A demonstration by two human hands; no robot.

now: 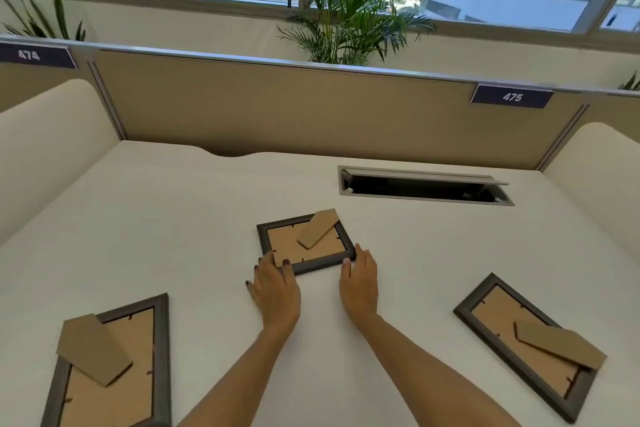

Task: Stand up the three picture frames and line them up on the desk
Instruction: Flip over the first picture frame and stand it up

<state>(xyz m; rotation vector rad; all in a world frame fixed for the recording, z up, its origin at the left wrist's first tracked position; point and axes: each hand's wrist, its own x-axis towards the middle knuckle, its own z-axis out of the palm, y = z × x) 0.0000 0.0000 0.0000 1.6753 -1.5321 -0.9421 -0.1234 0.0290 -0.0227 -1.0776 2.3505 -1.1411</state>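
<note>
White desk (173,218) — hands (275,288) touch middle frame (304,243).

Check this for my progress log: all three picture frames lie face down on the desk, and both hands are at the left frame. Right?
Not quite. The head view shows the left hand and right hand at the near edge of the middle frame, not the left frame. The rest holds: all three, including the right frame, lie face down on the desk.

left hand (275,289), right hand (359,282) touching middle frame (304,243) | face-down | desk (173,218)
</note>
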